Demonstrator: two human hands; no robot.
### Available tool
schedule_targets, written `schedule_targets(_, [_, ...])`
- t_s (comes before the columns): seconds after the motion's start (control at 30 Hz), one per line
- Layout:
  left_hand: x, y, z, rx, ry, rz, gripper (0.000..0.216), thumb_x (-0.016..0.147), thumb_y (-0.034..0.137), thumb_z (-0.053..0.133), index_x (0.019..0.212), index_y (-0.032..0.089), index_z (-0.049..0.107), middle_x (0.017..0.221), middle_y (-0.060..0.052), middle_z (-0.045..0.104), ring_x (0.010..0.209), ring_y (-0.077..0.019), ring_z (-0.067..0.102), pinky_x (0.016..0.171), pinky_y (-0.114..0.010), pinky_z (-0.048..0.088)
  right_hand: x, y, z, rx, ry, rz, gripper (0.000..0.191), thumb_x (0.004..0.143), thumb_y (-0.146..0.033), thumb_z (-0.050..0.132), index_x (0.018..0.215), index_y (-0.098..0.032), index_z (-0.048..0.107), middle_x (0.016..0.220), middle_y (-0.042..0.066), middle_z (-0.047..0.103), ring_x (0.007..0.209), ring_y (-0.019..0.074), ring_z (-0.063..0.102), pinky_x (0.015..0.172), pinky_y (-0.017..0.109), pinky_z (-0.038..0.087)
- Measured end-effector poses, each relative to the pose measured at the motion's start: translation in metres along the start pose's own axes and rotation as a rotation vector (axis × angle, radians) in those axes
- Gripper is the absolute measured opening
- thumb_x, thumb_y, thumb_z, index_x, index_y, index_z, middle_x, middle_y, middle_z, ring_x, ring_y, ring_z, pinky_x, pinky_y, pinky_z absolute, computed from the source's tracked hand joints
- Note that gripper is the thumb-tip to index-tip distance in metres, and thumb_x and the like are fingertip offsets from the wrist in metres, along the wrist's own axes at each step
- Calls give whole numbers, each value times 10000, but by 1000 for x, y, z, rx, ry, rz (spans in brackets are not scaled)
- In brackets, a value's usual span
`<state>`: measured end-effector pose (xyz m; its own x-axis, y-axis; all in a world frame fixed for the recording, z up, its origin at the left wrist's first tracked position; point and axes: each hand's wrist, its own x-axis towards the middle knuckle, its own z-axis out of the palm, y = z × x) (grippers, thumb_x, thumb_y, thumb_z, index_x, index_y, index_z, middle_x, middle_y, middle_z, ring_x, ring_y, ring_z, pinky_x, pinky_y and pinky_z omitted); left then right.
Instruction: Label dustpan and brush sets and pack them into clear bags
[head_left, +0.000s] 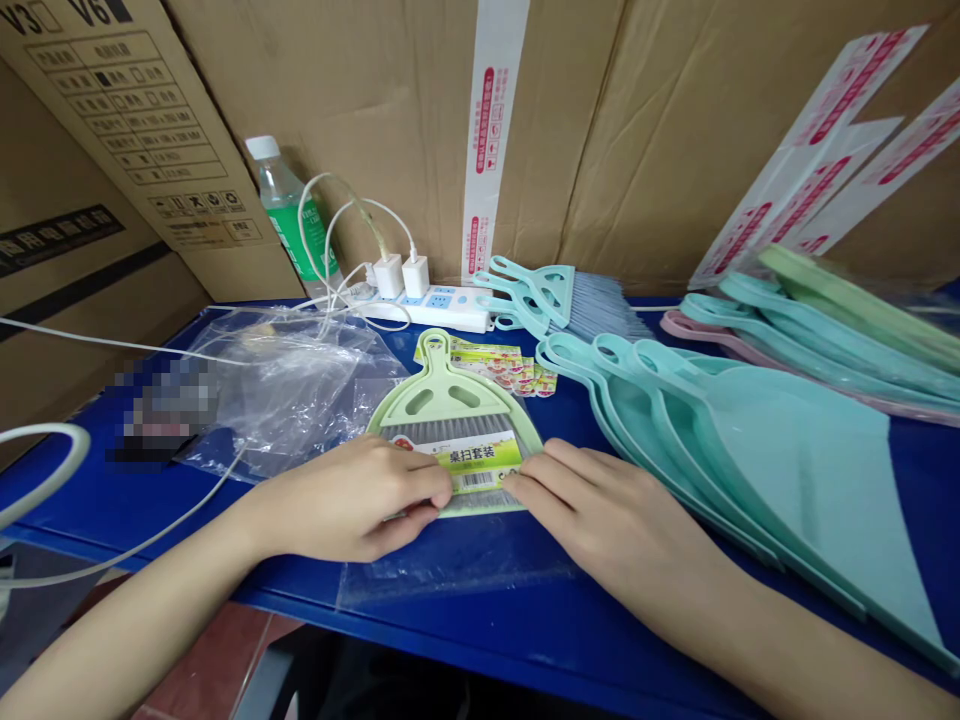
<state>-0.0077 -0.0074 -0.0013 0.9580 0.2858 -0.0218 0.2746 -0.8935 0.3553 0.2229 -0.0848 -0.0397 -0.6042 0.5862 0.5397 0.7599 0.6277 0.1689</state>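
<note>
A light green dustpan point(529, 430) lies on the table before me, with a matching hand brush point(442, 390) nested in it. Across the brush's grey bristles sits a green-and-white label card point(480, 456) with a barcode. A clear plastic bag point(457, 570) spreads around the set and toward the table's front edge. My left hand point(352, 495) is closed at the left side of the set, its fingertips at the card's left end. At the other end, my right hand point(600, 500) closes over the right rim, fingertips touching the card. Both hands partly hide the pan's lower sides.
Turquoise dustpans point(810, 460) are stacked at right, with bagged sets point(847, 330) behind. Turquoise brushes point(555, 300) and label cards point(517, 368) lie at the back. Clear bags point(292, 390), a power strip point(450, 308), white cables and a bottle point(292, 220) occupy the left. Cardboard walls surround the blue table point(315, 585).
</note>
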Motion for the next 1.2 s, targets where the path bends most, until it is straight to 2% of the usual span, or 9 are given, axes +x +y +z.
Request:
schedule_targets(0.17, [1,1,2,77,27,14,170,950,159,442,821,190,548,694,21,597,576,-135,548,543,-264,382,1,2,1,46,-20,39,352,869,61,410,730,-156,650,682,26,605,659,181,535,553,292,402])
schedule_targets(0.37, [4,2,5,177,101,36,276,997,200,359,788,190,538,628,19,579,538,-150,543,526,-293,367,1,-2,4,26,-27,31,274,962,-139,468,732,-182,610,684,23,577,674,195,510,580,314,392])
schedule_targets(0.6, [4,0,7,282,137,56,326,1028,229,298,830,187,554,602,27,577,495,-143,523,497,-295,355,2,-6,7,-18,-1,39,284,912,-34,458,713,-192,586,664,13,564,664,177,483,576,299,379])
schedule_targets(0.8, [6,2,8,320,156,90,310,1026,222,300,870,176,564,693,3,616,550,-143,544,521,-286,382,4,-6,6,-58,48,7,307,872,20,458,687,-181,597,637,15,557,642,177,482,559,296,357])
schedule_targets(1.2, [6,1,10,366,202,113,387,1047,226,279,816,166,584,657,2,601,549,-145,548,519,-288,382,4,-10,4,-129,46,-4,300,884,-1,441,735,-169,640,686,39,635,660,181,506,566,313,350])
